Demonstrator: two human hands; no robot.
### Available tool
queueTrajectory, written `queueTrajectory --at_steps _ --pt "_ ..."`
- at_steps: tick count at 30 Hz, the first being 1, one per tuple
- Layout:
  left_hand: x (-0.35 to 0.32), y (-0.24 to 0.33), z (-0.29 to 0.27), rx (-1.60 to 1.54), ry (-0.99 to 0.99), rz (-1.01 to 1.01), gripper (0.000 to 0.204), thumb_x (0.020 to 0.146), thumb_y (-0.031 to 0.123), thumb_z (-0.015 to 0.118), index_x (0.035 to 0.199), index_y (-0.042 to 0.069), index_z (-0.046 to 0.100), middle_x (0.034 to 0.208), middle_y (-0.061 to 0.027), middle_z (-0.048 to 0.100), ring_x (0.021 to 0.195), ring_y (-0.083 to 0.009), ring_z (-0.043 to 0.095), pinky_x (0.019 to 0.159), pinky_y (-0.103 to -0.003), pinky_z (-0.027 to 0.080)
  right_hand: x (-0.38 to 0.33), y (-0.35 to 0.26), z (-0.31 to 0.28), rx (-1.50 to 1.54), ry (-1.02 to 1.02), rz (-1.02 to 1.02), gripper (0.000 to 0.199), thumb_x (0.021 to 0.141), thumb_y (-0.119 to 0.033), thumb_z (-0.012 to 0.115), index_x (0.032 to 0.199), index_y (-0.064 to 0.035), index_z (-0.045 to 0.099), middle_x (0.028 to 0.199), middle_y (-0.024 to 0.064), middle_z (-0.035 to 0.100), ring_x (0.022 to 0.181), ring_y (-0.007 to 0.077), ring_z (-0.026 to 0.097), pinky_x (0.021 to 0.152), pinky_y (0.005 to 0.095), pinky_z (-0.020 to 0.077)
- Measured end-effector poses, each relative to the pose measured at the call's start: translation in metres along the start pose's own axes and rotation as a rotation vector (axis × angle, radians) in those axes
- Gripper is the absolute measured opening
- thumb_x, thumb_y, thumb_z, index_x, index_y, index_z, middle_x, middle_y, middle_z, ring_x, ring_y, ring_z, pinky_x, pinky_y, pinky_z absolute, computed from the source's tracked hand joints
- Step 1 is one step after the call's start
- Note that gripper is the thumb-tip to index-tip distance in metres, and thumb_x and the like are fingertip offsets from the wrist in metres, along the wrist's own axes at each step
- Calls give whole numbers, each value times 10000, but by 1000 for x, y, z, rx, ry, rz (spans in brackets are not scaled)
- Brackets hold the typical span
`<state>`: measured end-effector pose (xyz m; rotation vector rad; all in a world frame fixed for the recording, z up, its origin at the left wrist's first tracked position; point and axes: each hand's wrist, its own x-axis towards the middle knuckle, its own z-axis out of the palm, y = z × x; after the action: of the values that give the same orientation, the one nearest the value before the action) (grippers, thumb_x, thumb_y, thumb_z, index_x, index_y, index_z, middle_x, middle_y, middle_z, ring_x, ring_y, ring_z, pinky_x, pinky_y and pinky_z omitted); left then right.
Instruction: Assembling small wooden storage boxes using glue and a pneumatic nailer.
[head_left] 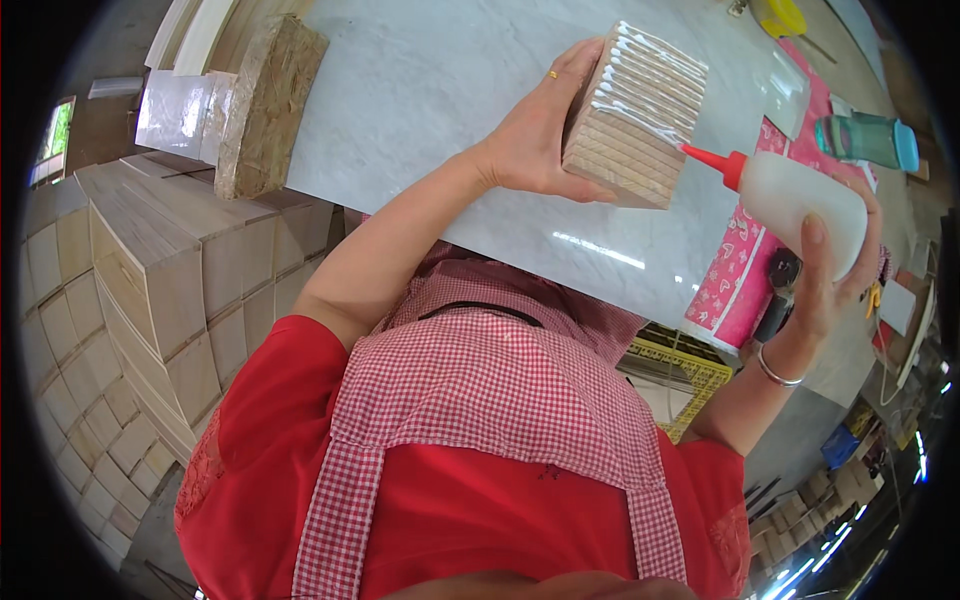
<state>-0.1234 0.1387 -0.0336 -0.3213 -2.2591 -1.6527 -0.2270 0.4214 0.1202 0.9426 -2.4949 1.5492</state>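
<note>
My left hand (548, 128) grips a stack of thin wooden boards (628, 165) from its left side, thumb at the near end and fingers at the far end. Lines of white glue (640, 85) run along the upper part of the stack's top face; its lower part looks bare. In my right hand (828, 250) is a white squeeze bottle of glue (800, 205), tilted to the left. Its red nozzle tip (705, 158) is at the right edge of the stack, by the end of a glue line.
Below the stack lies a glossy pale table (420, 120). A pink patterned cloth (735, 270) and a teal-lidded jar (868, 140) are at the right. A chipboard block (268, 110) stands on the left edge, beside stacked wooden pieces (150, 250). A yellow crate (690, 365) sits below the table.
</note>
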Motion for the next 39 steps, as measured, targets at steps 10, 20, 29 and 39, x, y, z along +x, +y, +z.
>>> queueTrajectory --at_steps 10,20,29,39 --pt "0 0 1 53 3 19 1372 495 419 906 1543 6 122 1565 -213 225 1459 -379 227 1189 -426 264 2 -6 51 165 16 -84 498 799 -174 792 1207 -2 564 1139 99 607 999 189 603 880 313 492" --pt "-1 -1 0 4 -12 -15 1375 519 422 901 1568 47 95 1575 -177 208 1455 -334 252 1185 -433 256 4 -4 25 -2 -29 -57 472 810 -167 782 1199 -3 570 1110 87 620 990 168 604 874 301 490" --pt "0 -1 0 50 -2 16 1358 527 415 898 1567 49 106 1578 -169 203 1450 -329 260 1181 -434 263 -9 0 3 88 70 11 501 802 -198 778 1210 1 565 1122 114 627 1009 201 612 881 328 502" --pt "1 1 1 48 -10 17 1356 528 398 905 1563 32 108 1567 -172 222 1451 -326 257 1182 -421 256 1 -7 55 103 -49 -88 506 786 -166 785 1205 -1 554 1107 106 625 983 176 607 860 299 493"
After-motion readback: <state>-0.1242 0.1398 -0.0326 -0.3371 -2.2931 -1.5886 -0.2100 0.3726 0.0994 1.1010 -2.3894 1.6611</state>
